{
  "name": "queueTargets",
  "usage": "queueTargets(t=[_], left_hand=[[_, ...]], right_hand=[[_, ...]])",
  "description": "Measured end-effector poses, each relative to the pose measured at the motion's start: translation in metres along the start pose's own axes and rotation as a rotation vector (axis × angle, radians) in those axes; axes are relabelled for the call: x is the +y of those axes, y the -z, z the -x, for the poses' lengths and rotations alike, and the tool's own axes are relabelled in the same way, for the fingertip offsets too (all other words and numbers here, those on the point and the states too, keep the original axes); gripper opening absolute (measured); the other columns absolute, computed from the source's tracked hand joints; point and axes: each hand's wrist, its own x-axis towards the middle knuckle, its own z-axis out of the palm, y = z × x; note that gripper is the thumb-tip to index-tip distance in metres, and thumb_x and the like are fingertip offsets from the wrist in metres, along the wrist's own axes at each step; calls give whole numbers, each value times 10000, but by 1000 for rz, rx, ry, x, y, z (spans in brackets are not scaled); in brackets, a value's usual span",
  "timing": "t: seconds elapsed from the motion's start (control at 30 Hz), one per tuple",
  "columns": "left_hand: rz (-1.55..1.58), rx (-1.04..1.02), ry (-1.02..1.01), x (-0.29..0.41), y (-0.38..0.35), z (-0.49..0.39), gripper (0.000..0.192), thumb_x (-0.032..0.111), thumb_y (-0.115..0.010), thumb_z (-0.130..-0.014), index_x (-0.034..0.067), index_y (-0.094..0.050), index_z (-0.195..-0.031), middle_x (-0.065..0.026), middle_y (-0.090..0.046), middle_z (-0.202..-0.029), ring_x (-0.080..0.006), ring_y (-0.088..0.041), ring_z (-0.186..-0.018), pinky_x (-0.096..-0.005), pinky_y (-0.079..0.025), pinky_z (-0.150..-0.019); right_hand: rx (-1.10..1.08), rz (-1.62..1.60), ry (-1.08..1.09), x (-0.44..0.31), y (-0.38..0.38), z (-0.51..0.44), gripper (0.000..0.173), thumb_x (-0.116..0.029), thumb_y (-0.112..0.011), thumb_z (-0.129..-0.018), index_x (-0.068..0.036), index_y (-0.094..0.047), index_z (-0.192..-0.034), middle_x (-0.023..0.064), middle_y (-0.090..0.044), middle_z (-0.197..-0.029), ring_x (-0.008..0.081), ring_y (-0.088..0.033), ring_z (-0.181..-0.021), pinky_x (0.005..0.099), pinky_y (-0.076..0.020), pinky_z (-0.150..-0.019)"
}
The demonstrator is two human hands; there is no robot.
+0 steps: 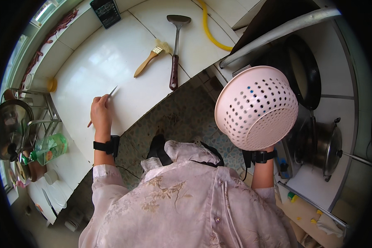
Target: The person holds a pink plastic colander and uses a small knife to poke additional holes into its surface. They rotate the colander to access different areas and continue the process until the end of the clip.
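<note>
My left hand [100, 109] rests at the white tiled counter [90, 71], its fingers closed around a slim tool with a pointed metal tip [113, 90]. A reddish-brown end of the tool sticks out below the hand. On the right, a pale pink plastic colander [257, 108] is held up and tilted, its perforated base facing me. My right hand [269, 148] is mostly hidden behind it; only the part by the wrist shows. Near the counter's front edge lie a wooden-handled brush [147, 63] with pale bristles and a metal spatula [174, 62] with a dark brown handle.
A yellow corrugated hose [212, 35] crosses the far counter. A phone [105, 13] leans at the back. Left stand a metal rack [43, 108], a green liquid bottle [51, 148] and a knife [49, 200]. On the right are a black wok [313, 74] and a lidded steel pot [319, 148].
</note>
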Motion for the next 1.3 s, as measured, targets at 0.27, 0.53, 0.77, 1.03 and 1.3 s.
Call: queueTargets(t=[0.27,0.53,0.77,1.03,1.3], left_hand=[[10,-64,38,1,5,-4,214,-9,-545,-851,29,-691,-1003,-131,-638,-877,-299,-603,-835,-376,-489,-724],[33,-42,43,-4,2,-3,223,11,-611,-814,28,-687,-1024,-138,-652,-942,-307,-616,-878,-382,-500,-767],[207,44,-5,45,18,-4,172,24,-645,-832,48,-699,-993,-123,-652,-970,-279,-637,-842,-365,-508,-751],[914,-304,-558,218,33,22,368,4,-599,-833,74,-608,-1194,-140,-581,-1022,-323,-569,-908,-390,-486,-784],[951,-365,-760,226,24,30,261,-42,-624,-772,90,-702,-983,-89,-573,-901,-279,-553,-825,-358,-463,-708]], right_hand=[[44,-24,-12,6,-2,3,514,-414,-351,-1014,-58,-398,-1381,123,-525,-1328,288,-569,-1133,450,-512,-914],[114,-68,-17,3,-17,20,508,-392,-332,-1019,-50,-392,-1391,126,-504,-1360,325,-532,-1183,488,-483,-958],[16,-136,-111,2,-19,23,496,-376,-398,-1000,-51,-419,-1374,127,-480,-1377,305,-497,-1225,480,-445,-1008],[72,-129,-219,13,-18,11,428,-309,-411,-1000,-31,-465,-1322,137,-515,-1335,292,-524,-1198,488,-469,-984],[95,-167,-212,11,-24,13,400,-274,-407,-1005,-39,-469,-1323,122,-510,-1346,280,-513,-1210,489,-446,-1005]])
